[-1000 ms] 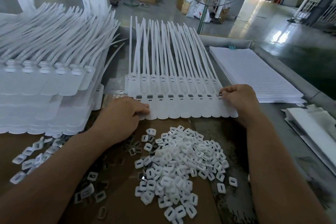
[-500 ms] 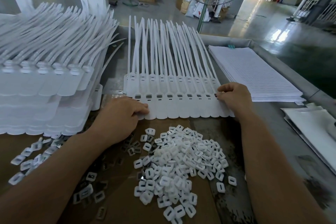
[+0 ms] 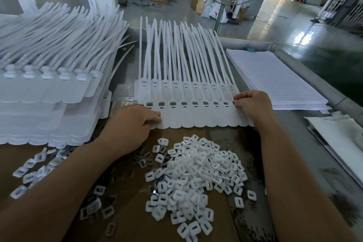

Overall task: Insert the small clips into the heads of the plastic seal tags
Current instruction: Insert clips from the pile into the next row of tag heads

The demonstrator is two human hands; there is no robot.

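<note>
Seal tags [image 3: 196,118] in row, straps [image 3: 176,55] pointing away

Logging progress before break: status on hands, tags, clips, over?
Left hand rests on left end of tag row; right hand pinches right end. Clip pile in front, no hand on it. Nothing blocking.

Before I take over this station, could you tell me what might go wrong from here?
The tag row is steadied only at its ends by the left hand and right hand; a slip could skew it. Both forearms flank the clip pile, so a careless sweep might scatter clips.
</note>
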